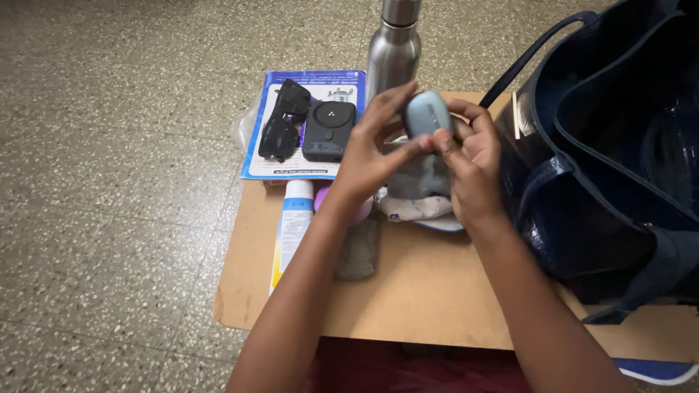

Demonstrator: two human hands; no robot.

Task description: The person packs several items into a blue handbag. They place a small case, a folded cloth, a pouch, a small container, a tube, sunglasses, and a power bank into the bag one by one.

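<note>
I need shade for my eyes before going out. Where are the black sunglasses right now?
In the head view, the black sunglasses lie left of centre on the blue-bordered booklet, beside the dark rectangular power bank.

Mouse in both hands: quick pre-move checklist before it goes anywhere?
1. Hold on the grey-blue computer mouse: ok, left hand and right hand both have fingers on it.
2. Mouse clear of the tabletop: ok, held above the grey cloth pouch.
3. Navy handbag mouth open: ok, gaping beside the right hand.
4. Steel bottle upright: ok, but it stands right behind the hands.
5. Sunglasses and black power bank out of the way: ok, lying on the blue booklet to the left.
6. Mouse underside or switch state: cannot tell, hidden by fingers.
</note>
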